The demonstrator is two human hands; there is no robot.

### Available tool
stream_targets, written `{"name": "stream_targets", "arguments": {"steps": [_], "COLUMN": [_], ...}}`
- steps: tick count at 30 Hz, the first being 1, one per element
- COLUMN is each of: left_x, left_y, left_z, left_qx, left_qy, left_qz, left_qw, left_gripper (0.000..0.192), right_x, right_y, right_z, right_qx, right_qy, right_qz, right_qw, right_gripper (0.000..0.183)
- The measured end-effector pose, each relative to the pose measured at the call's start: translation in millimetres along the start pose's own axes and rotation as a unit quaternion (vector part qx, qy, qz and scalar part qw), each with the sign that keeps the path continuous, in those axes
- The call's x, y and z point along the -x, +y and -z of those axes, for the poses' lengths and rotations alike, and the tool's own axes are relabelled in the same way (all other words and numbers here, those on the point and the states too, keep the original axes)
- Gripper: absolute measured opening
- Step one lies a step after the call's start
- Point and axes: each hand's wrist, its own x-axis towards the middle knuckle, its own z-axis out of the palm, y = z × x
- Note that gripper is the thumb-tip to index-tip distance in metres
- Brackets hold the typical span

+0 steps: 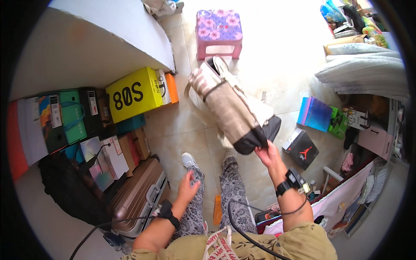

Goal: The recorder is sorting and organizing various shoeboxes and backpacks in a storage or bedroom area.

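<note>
A beige backpack [227, 112] with a black base hangs at a slant above the tiled floor. My right hand [268, 153] grips it at the black bottom corner. The bag's far end is partly blurred, and a dark gap shows at its top. Loose straps trail from its side. My left hand [189, 188] holds nothing; its fingers are apart, over my left trouser leg [191, 213]. Each wrist wears a black strap with a small device and cable.
Past the bag stands a pink stool [219, 32] with a flowered seat. Shoe boxes, including a yellow box [133, 94], line the left wall above a brown suitcase [139, 195]. On the right floor lie a black Jordan box [301, 149] and a blue box [314, 114].
</note>
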Motion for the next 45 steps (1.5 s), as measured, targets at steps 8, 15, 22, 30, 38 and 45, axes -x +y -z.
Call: {"name": "stream_targets", "arguments": {"steps": [8, 15, 22, 30, 38, 45], "left_x": [-89.9, -63.8, -19.9, 67.3, 79.9, 90.9], "left_y": [144.8, 168.6, 293.4, 369.8, 343.8, 319.2], "left_z": [80.9, 80.1, 127.8, 168.2, 150.1, 182.0], "left_qx": [0.467, 0.649, 0.581, 0.565, 0.438, 0.349], "left_qy": [-0.046, -0.084, -0.138, -0.235, -0.245, -0.122], "left_qz": [0.311, 0.195, -0.019, -0.141, -0.158, -0.174], "left_qw": [0.826, 0.73, 0.802, 0.778, 0.85, 0.912], "left_gripper": [0.081, 0.039, 0.024, 0.036, 0.035, 0.023], "right_x": [227.1, 321.5, 289.1, 251.6, 310.2, 295.2], "right_y": [-4.1, -35.5, -17.8, -53.9, -93.9, -37.6], "right_z": [16.2, 16.8, 64.4, 48.4, -210.7, -208.3], "right_qx": [0.023, 0.157, 0.266, 0.546, 0.143, 0.136], "right_qy": [-0.08, -0.078, -0.04, 0.067, -0.242, -0.279], "right_qz": [0.027, 0.075, 0.067, 0.286, 0.281, 0.23], "right_qw": [0.996, 0.982, 0.961, 0.785, 0.918, 0.922], "right_gripper": [0.027, 0.039, 0.034, 0.05, 0.039, 0.036]}}
